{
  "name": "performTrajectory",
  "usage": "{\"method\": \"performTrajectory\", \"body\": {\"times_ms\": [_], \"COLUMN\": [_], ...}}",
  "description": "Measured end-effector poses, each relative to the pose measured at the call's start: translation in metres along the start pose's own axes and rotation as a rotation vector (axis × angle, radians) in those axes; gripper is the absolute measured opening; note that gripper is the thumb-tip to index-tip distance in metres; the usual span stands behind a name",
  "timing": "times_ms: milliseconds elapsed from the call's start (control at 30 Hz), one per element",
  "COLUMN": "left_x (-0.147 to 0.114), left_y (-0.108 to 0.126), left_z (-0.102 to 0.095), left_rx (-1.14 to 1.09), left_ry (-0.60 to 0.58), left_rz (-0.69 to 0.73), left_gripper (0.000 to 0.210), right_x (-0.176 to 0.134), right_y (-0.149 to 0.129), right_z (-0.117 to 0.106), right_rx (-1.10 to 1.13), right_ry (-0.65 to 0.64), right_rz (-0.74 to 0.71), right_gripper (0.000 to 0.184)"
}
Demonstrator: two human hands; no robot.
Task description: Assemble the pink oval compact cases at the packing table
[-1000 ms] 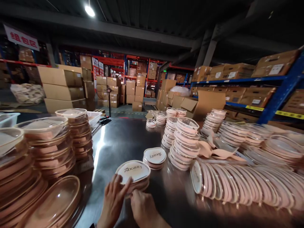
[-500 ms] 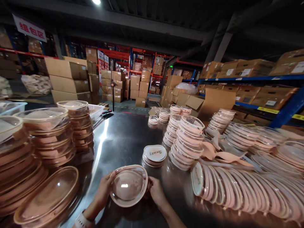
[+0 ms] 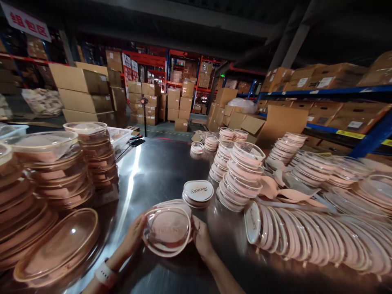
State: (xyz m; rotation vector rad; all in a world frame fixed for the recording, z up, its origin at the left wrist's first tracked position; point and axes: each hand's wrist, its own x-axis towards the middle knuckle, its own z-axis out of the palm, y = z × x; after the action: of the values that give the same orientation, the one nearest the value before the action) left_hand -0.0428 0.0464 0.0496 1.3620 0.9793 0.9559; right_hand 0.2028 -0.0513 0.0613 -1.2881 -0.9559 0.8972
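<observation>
Gripping a clear lid (image 3: 167, 229) by opposite edges, left hand (image 3: 134, 236) and right hand (image 3: 200, 239) fingers pinch it, seemingly to seat it on the case beneath.

Bare forearms; seemingly white wristband (image 3: 105, 272) on left.

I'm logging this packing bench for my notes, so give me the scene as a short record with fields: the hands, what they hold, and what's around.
left hand: grips the left edge of the clear lid
right hand: grips the lid's right edge
clear lid: held over a pink case, tilted toward the camera
printed case: behind the lid, on the steel table
right side: row of pink cases lying on edge
left side: stacks of clear lids
</observation>
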Motion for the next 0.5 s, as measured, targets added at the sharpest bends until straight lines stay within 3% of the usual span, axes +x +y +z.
{"method": "performTrajectory", "body": {"times_ms": [133,233,333,500], "left_x": [0.017,0.022,0.021,0.024], "left_y": [0.004,0.012,0.015,0.001], "left_z": [-0.041,-0.064,-0.072,-0.082], "left_rx": [-0.081,-0.177,-0.191,-0.199], "left_ry": [0.245,0.307,0.387,0.549], "left_rz": [-0.086,-0.167,-0.189,-0.195], "left_gripper": [0.103,0.09,0.073,0.068], "right_x": [0.014,0.016,0.013,0.016], "right_y": [-0.005,-0.007,-0.007,-0.007], "right_z": [-0.021,-0.031,-0.029,-0.031], "right_rx": [-0.074,-0.023,0.016,-0.065], "right_ry": [0.293,0.249,0.177,0.233], "right_rz": [0.045,0.078,0.076,0.04], "right_gripper": [0.056,0.056,0.057,0.059]}}
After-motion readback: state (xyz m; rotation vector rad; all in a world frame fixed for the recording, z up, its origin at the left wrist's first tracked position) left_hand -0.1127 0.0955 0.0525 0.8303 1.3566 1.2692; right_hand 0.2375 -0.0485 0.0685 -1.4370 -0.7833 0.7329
